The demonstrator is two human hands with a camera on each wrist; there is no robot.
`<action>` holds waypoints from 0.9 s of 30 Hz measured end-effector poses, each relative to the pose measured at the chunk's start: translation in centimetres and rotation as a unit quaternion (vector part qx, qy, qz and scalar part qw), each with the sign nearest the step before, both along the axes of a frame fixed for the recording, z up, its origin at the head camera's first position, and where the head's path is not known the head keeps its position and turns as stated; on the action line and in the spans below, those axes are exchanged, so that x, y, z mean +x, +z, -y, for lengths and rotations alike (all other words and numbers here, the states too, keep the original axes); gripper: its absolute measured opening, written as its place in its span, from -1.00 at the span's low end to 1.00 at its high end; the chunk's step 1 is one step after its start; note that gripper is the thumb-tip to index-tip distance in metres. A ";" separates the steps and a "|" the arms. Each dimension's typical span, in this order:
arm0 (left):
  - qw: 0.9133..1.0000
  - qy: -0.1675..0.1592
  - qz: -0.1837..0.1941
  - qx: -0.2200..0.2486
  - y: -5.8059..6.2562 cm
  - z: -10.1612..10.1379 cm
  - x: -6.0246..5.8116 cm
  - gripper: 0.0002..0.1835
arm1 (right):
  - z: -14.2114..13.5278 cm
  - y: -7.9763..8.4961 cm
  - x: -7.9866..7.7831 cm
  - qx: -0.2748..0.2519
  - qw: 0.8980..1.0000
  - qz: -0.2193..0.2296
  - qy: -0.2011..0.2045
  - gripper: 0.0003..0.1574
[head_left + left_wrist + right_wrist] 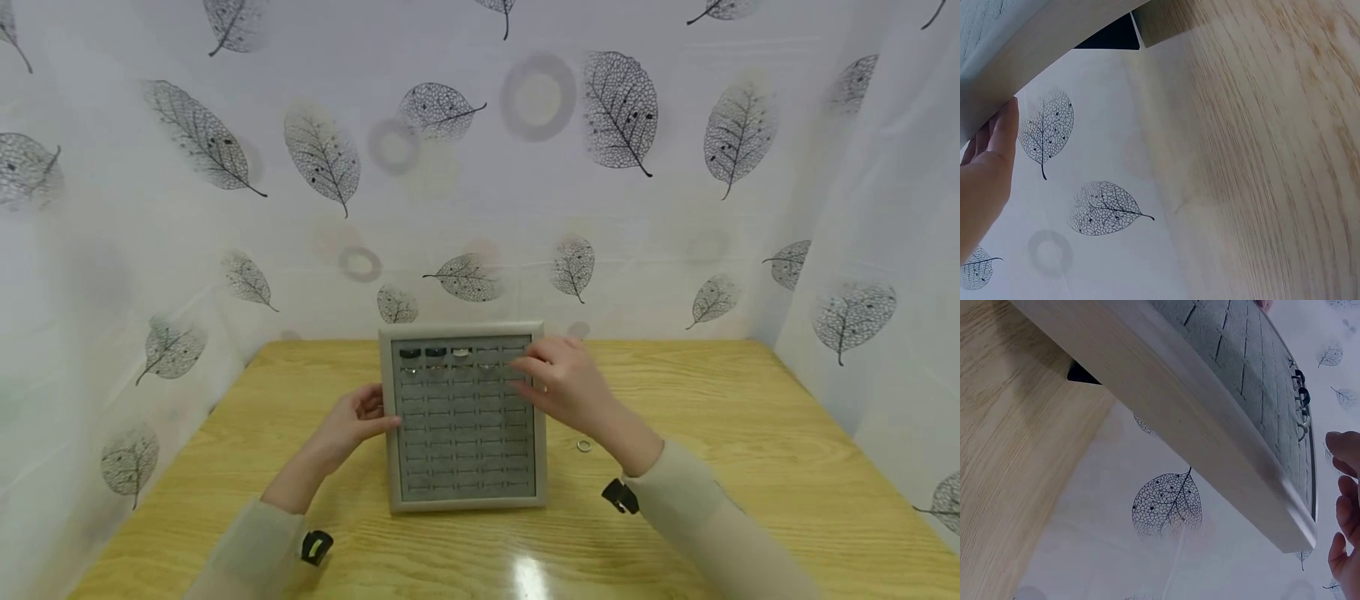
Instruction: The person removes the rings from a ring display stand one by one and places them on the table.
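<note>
A framed ring display board [467,442] with grey padded slots stands tilted up on the table. Two black rings [435,352] and a silver ring [461,352] sit in its top row, with several thinner rings [488,366] in the row below. My left hand [352,425] holds the frame's left side, thumb on the front and fingers behind. Beside the upper right slots is my right hand [564,382], fingers bent and thumb apart from the index finger. Nothing shows between its fingertips [1335,441] in the right wrist view.
A loose ring [584,446] lies on the wooden table [675,392], right of the board. Black straps hang by both cuffs. A white curtain [480,192] with leaf prints encloses the back and sides. A dark support [1113,36] shows behind the board.
</note>
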State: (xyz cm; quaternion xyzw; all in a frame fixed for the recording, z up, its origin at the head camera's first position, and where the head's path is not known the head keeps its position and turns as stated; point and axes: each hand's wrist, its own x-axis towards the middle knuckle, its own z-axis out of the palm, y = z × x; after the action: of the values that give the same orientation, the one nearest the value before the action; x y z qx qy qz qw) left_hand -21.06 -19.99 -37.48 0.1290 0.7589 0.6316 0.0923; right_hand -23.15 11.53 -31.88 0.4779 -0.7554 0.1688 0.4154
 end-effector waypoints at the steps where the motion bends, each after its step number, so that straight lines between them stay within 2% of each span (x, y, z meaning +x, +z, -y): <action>1: 1.000 -0.002 0.000 0.000 0.0 0.0 0.0 -0.34 | 0.3 0.0 -0.2 -0.001 1.000 -0.003 0.002 -0.71; 12: 1.000 -0.008 -0.002 -0.011 -0.3 0.2 -0.1 -0.28 | 2.9 -0.8 -1.2 -0.010 0.999 -0.030 0.001 -0.81; 27: 1.000 -0.011 -0.006 -0.004 -0.4 0.3 -0.1 -0.31 | 3.7 -1.2 -1.5 -0.019 0.999 -0.035 -0.028 -0.88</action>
State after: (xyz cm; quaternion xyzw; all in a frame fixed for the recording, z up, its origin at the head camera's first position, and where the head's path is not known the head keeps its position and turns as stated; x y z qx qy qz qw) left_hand -21.15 -20.28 -37.92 0.1411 0.7604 0.6268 0.0953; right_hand -24.67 7.82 -33.12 0.4544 -0.7501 0.1542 0.4552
